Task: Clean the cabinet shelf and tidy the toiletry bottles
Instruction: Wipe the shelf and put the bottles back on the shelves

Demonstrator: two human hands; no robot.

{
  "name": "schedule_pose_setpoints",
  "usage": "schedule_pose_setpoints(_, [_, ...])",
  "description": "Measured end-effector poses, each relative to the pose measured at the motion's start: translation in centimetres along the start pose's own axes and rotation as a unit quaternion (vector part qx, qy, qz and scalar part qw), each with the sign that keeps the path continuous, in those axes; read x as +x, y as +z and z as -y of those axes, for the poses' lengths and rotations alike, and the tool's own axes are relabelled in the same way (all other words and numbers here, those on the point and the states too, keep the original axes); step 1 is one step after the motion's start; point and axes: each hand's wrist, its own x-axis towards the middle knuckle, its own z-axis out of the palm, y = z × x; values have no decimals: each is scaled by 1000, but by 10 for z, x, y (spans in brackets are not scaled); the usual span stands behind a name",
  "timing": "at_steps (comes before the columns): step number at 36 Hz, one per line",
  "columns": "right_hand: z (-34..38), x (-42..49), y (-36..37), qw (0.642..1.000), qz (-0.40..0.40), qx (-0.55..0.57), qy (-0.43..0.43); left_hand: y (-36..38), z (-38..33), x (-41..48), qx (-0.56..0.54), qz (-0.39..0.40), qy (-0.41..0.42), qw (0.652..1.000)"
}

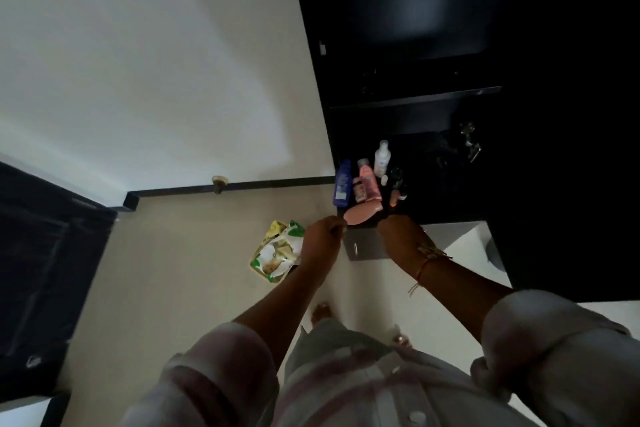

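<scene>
A dark cabinet shelf (426, 198) holds several toiletry bottles at its left front corner. A blue bottle (342, 184) stands at the far left, a pink bottle (367, 180) beside it and a white bottle (382, 158) behind. A peach-coloured bottle (362, 213) lies on its side at the shelf's front edge. My left hand (323, 239) is curled, its fingertips at the left end of the peach bottle. My right hand (403, 237), with a thread band at the wrist, is curled just right of that bottle. What the fingers hold is hidden.
A green and white wipes packet (277, 250) lies on the pale floor left of my left hand. A grey drawer front (363, 246) sits under the shelf. Small dark jars (396, 184) stand right of the bottles. A dark door (45, 270) is at far left. My feet show below.
</scene>
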Motion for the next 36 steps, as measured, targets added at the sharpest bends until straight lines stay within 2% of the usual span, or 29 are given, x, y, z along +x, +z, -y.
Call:
schedule_pose_setpoints(6, [-34, 0, -9, 996, -47, -21, 67, 3, -39, 11, 20, 13, 37, 999])
schedule_pose_setpoints(11, [-47, 6, -18, 991, -97, 15, 93, 7, -60, 28, -7, 14, 79, 997])
schedule_pose_setpoints(15, [-51, 14, -31, 980, -154, 52, 117, 10, -72, 55, 26, 8, 99, 995])
schedule_pose_setpoints(20, [-59, 33, -40, 968, -190, 105, 126, 7, -89, 94, 41, 14, 137, 990])
schedule_pose_setpoints(23, [-62, 56, -43, 969, -173, 133, 119, 9, -94, 123, 32, 28, 152, 987])
schedule_pose_setpoints(30, [-65, 113, -40, 967, -127, 172, 138, 17, -97, 184, 123, 108, 218, 962])
schedule_pose_setpoints(36, [-63, 144, -32, 972, -96, 154, 151, 27, -95, 212, 154, 144, 228, 951])
